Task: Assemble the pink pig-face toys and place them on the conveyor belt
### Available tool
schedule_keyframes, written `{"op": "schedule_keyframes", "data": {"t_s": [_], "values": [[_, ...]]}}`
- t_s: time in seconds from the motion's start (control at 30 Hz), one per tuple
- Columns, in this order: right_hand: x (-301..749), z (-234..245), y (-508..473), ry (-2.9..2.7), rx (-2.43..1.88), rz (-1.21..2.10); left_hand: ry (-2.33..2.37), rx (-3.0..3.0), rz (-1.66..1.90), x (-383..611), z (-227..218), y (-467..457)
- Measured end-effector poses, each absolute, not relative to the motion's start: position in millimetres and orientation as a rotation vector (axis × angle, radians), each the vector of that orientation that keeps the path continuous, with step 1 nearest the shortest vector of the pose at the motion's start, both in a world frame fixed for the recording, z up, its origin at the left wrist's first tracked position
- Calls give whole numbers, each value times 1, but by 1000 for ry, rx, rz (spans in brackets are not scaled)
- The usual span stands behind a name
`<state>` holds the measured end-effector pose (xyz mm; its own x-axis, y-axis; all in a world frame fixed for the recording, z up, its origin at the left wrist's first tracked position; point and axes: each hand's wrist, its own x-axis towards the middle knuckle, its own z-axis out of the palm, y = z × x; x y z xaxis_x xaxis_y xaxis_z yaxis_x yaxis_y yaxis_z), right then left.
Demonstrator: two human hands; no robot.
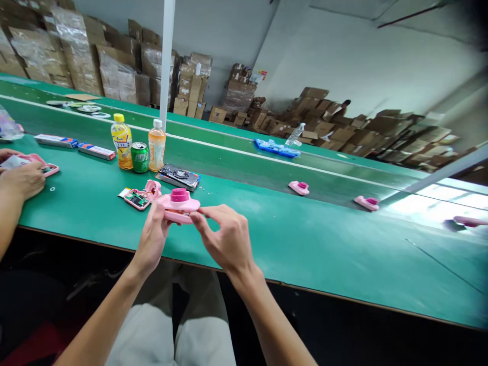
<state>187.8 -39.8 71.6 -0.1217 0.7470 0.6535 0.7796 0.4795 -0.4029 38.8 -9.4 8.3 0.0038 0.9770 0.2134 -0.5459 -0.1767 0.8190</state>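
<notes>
Between my two hands is a pink toy camera with a darker pink round lens, held above the green table near its front edge. A gap shows between its upper and lower shell halves. My left hand grips its left end, and my right hand pinches the right end between thumb and fingers. Just behind my left hand lies an opened pink case with a green circuit board showing. Beyond the toy camera sits a dark tray with a coiled black part and small pieces on it.
A yellow bottle, a green can and an orange bottle stand behind. Pink toy cameras lie along the belt to the right. At left, a co-worker's hands hold a pink part. Blue items lie farther back.
</notes>
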Motion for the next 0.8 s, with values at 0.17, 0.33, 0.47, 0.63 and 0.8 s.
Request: {"op": "schedule_keyframes", "data": {"t_s": [0.17,0.33,0.47,0.63,0.8], "values": [[178,56,-43,-1745,-1313,237,653,923,1550,53,-1,-9],[167,39,-46,-1515,-1237,555,749,840,1684,72,-1,-11],[164,24,-49,-1463,-1241,420,780,797,1753,88,4,-16],[168,9,-48,-1429,-1275,65,670,800,1709,99,6,-24],[173,-5,-48,-1429,-1331,-83,684,873,1607,99,-2,-26]]}}
